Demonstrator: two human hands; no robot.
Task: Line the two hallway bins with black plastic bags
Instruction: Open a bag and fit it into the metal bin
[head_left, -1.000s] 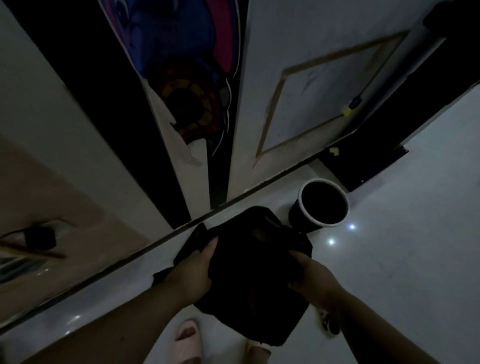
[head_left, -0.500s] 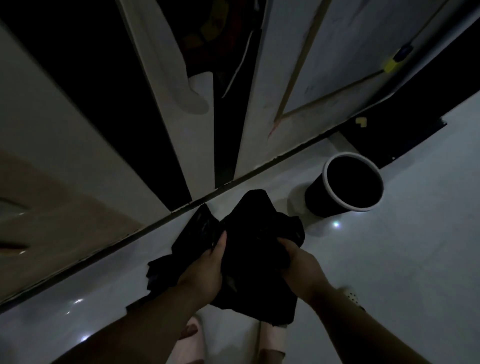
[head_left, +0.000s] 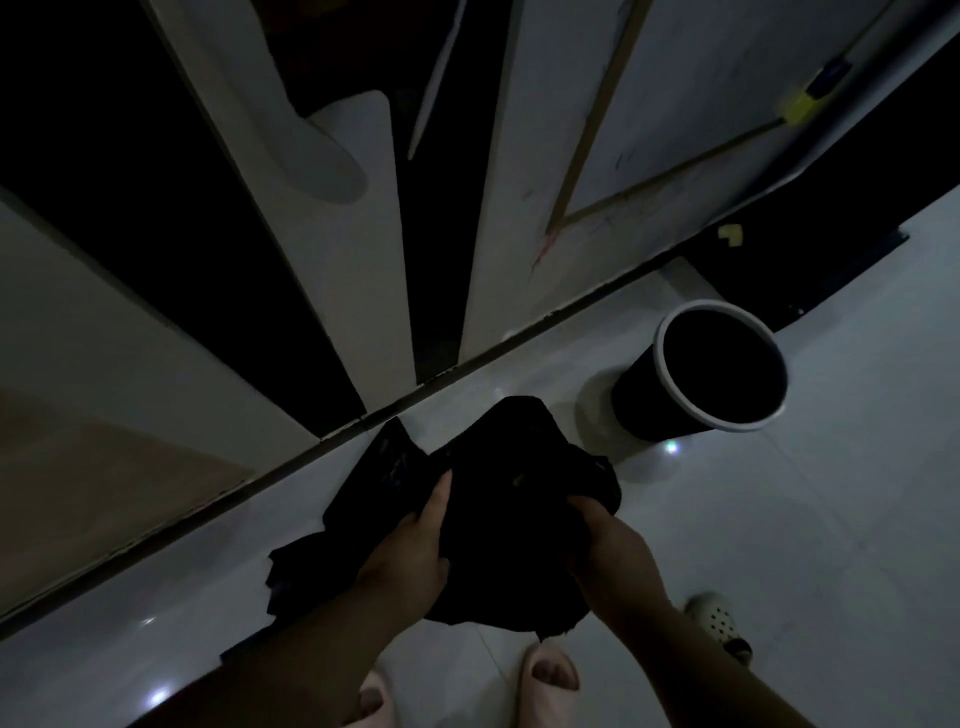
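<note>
Both the left hand (head_left: 410, 551) and right hand (head_left: 613, 545) grip a crumpled black bag (head_left: 498, 499). The bin (head_left: 701, 374) on the floor looks unlined, so lining has not started.

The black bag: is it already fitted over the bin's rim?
No: both hands grip the bunched black bag in mid-air, apart from the bin.

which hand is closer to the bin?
Right. The right hand grips the black bag on the side toward the bin, which stands ahead and to the right. The left hand grips the bag's far side.
</note>
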